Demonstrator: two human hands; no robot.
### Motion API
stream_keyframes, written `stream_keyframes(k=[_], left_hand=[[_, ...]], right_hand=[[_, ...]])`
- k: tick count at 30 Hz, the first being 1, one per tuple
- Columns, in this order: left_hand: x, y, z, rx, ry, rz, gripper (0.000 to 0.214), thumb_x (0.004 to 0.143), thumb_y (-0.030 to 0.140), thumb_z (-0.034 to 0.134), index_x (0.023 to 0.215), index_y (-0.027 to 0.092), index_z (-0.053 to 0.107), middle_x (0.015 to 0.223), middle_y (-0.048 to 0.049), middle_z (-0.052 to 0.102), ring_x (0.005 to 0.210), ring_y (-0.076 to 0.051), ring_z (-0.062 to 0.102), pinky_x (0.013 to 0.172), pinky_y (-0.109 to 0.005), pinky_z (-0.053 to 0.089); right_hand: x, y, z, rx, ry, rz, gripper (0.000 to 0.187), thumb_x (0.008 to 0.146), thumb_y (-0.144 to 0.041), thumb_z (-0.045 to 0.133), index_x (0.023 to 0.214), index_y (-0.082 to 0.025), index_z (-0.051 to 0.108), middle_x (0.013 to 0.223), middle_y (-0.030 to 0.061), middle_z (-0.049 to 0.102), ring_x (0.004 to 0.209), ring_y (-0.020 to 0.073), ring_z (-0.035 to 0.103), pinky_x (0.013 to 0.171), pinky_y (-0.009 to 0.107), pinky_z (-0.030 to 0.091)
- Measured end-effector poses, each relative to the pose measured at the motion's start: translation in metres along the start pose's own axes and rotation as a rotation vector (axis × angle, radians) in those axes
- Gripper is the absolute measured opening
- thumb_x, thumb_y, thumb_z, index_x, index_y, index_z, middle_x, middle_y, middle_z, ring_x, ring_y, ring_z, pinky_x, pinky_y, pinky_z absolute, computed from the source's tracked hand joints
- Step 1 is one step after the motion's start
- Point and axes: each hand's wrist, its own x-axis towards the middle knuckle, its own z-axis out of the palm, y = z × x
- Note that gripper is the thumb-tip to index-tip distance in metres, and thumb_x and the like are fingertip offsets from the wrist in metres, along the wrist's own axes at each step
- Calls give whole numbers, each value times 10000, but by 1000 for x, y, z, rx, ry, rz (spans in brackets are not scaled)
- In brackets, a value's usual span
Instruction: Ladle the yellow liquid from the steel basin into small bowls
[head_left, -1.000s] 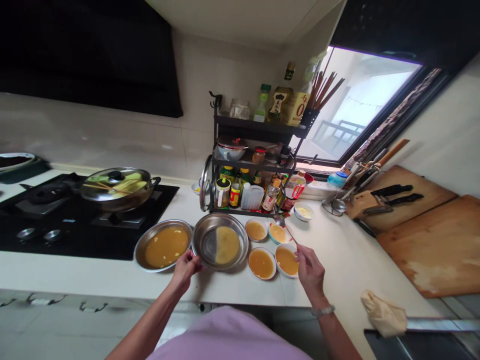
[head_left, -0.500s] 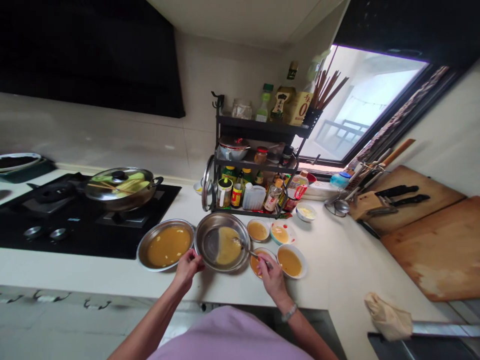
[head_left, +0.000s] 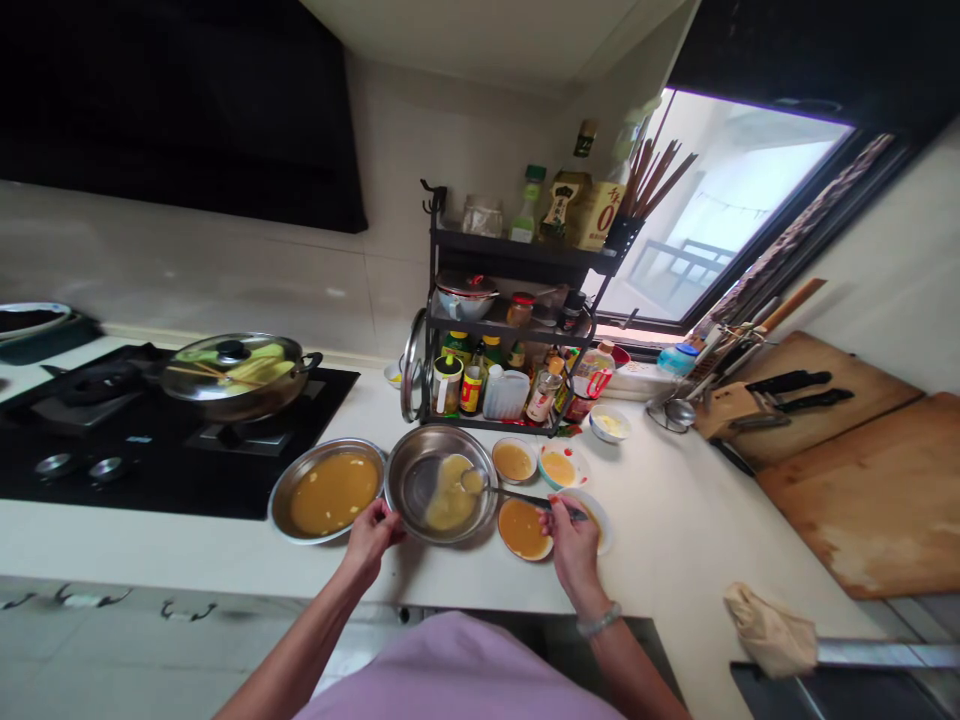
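Note:
A steel bowl (head_left: 420, 455) with yellow liquid pooled on its right side sits tilted on the white counter. My left hand (head_left: 369, 540) grips its near rim. My right hand (head_left: 571, 540) is closed on the handle of a ladle (head_left: 501, 489), whose scoop lifts yellow liquid just above the pool. A second steel bowl (head_left: 327, 493) full of the same liquid stands to the left. Several small bowls of liquid surround my right hand: one (head_left: 523, 528) beside it, two (head_left: 513, 460) (head_left: 561, 467) behind.
A lidded pan (head_left: 229, 375) sits on the black hob (head_left: 112, 440) at left. A black spice rack (head_left: 510, 330) stands behind the bowls. A knife block (head_left: 739, 405), wooden cutting boards (head_left: 870, 480) and a crumpled cloth (head_left: 769, 630) lie to the right.
My right hand carried the ladle from over the small bowls into the tilted steel bowl, dipped it, and now lifts it with liquid. My left hand keeps hold of the rim.

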Motion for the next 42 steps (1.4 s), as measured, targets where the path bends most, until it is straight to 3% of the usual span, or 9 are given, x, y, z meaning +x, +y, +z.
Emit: stream_keyframes(k=[5,10,17,21,26,33,36,38,42], left_hand=[[-1,0,0,-6,8,-3,402,481,306,783,545,188,404,471,78,494,441,-80,500,511,-272,516],[-3,1,1,4,8,-6,399,487,314,776,547,193,400,466,81,490,419,-82,501,506,-277,516],[-3,2,1,17,-10,-7,389,489,307,775,558,193,409,484,74,507,435,-88,523,522,-279,526],[-4,2,1,13,-14,-1,388,499,303,774,557,189,409,485,70,515,446,-93,527,515,-282,527],[-5,2,1,6,-12,-2,385,499,294,773,556,187,407,487,72,511,446,-86,513,518,-289,532],[-5,2,2,14,8,-1,344,495,267,742,560,192,413,476,85,492,425,-82,500,503,-281,519],[-4,1,2,17,10,0,347,498,270,745,563,191,413,484,79,505,434,-84,510,511,-279,519],[-4,1,2,20,3,0,356,502,282,750,563,190,412,484,76,508,438,-87,516,517,-283,521],[-4,1,2,24,0,-5,383,496,303,763,560,193,402,464,79,495,425,-89,514,518,-292,525]], right_hand=[[8,-24,-7,40,42,4,343,624,-422,771,787,-160,620,532,4,641,480,150,583,438,243,449],[25,-40,-27,47,148,-100,335,620,-396,768,788,-151,615,557,10,656,482,143,600,437,235,455],[48,-48,-64,38,344,-230,331,609,-371,780,778,-144,608,504,-8,633,463,148,616,435,236,496],[53,-44,-82,-119,385,-291,388,645,-455,759,818,-139,615,510,-13,631,442,144,609,443,250,519],[47,-36,-95,-418,271,-443,407,776,-518,643,930,-141,642,620,14,654,493,149,622,504,287,555],[32,-44,-92,-673,-66,-772,239,864,-388,563,950,-209,694,960,98,673,767,207,657,646,360,585],[20,-42,-72,-576,-106,-750,221,881,-334,545,997,-209,686,920,83,669,682,180,637,622,344,572],[10,-35,-53,-485,-146,-645,232,890,-335,533,1017,-207,679,879,68,671,607,161,611,585,327,562],[-7,-11,-19,-443,-328,-534,233,883,-344,541,987,-212,703,816,61,676,578,162,603,525,297,540]])
